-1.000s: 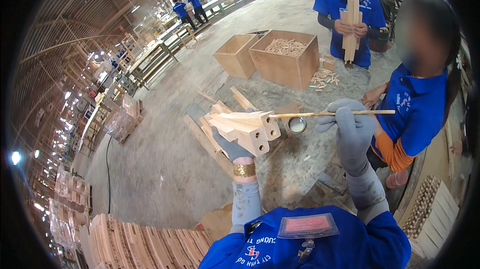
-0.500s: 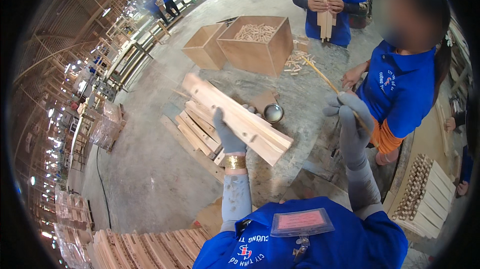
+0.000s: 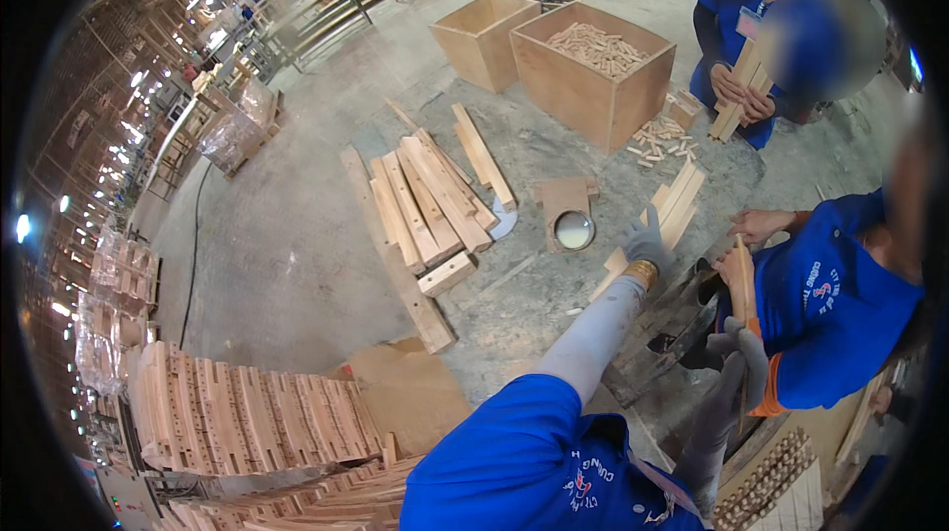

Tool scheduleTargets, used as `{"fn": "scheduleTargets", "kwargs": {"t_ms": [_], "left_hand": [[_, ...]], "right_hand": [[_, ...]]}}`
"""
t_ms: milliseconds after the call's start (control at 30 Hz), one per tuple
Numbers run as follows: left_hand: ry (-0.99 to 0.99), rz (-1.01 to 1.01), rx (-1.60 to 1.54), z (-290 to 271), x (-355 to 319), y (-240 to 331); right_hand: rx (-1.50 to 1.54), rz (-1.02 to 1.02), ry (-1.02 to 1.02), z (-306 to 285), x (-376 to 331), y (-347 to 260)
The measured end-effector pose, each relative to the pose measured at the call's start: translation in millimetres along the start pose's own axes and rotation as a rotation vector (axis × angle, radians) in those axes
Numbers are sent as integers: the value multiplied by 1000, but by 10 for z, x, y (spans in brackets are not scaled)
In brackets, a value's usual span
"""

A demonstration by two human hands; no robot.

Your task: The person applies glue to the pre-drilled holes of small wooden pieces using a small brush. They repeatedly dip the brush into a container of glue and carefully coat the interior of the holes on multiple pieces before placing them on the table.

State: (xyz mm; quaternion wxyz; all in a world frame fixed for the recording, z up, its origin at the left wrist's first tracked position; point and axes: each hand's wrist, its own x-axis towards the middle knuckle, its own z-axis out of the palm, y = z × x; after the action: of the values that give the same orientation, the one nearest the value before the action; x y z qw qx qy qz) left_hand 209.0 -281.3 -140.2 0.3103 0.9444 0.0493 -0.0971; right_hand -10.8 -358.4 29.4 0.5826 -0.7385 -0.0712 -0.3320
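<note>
My left hand (image 3: pixel 647 242), in a grey glove, reaches forward and grips a group of pale wooden pieces (image 3: pixel 678 199) low over the work surface. Part of the wood is hidden behind the hand. My right hand (image 3: pixel 743 351), gloved too, is closed near my body at the right. A thin stick (image 3: pixel 743 412) shows just below its fingers. Left of my left hand stands a round bowl of whitish liquid (image 3: pixel 573 230) on a piece of brown cardboard (image 3: pixel 563 191). Several wooden slats (image 3: pixel 425 200) lie side by side further left.
Two wooden boxes stand at the back; the nearer box (image 3: pixel 568 76) holds many dowels, and loose dowels (image 3: pixel 664 140) lie beside it. One co-worker (image 3: pixel 732 56) holds wood at the far right; another co-worker (image 3: pixel 820 284) works close by. Stacked wooden parts (image 3: pixel 247 412) fill the lower left.
My left hand has moved right and away from me with the wood, which was held up over the bowl. My right hand has lowered with the stick. The view has shifted left.
</note>
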Motion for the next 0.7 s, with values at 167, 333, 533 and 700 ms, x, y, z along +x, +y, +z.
{"fn": "scheduleTargets", "kwargs": {"t_ms": [167, 333, 533, 700], "left_hand": [[50, 98, 159, 82, 6, -95], [246, 474, 86, -464, -530, -578], [270, 403, 325, -1798, -887, -1734], [-38, 425, 847, -2115, -530, -2499]], "right_hand": [[77, 59, -127, 84, 87, 52], [77, -140, -325, 603, 384, 274], [132, -159, -488, 1970, 503, 957], [-121, -285, -555, 3237, 319, 1482]]}}
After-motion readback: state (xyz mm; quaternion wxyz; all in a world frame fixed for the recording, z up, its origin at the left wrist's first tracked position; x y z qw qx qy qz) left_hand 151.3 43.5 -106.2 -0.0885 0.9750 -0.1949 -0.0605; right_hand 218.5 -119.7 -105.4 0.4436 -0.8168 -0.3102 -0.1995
